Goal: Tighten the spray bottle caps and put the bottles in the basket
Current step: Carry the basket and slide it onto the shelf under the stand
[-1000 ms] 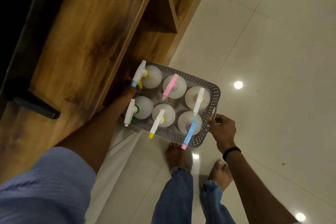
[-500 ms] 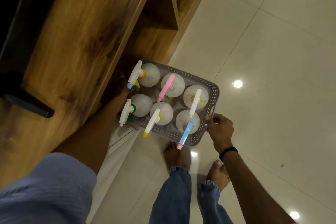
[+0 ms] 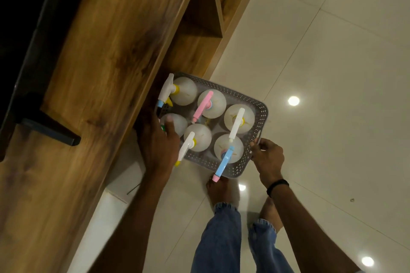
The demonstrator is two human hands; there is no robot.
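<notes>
A grey perforated basket (image 3: 258,106) hangs in the air between the wooden counter and the tiled floor. Several white spray bottles stand upright in it, among them one with a pink sprayer (image 3: 202,107), one with a blue sprayer (image 3: 224,160) and one with a white sprayer (image 3: 236,124). My left hand (image 3: 158,143) holds the basket's left end, its thumb lying over the green-collared bottle (image 3: 179,122). My right hand (image 3: 269,157) grips the basket's right end at the handle slot.
A long wooden counter (image 3: 95,86) runs along the left, with open shelf compartments (image 3: 199,17) beyond the basket. A black object (image 3: 47,133) sits on the counter's left side. My bare feet (image 3: 221,190) stand on the glossy tile floor (image 3: 332,73) below the basket.
My left hand has come up from the basket's far-left side onto its near-left corner, hiding the green-collared bottle's sprayer. The basket and my right hand have barely moved.
</notes>
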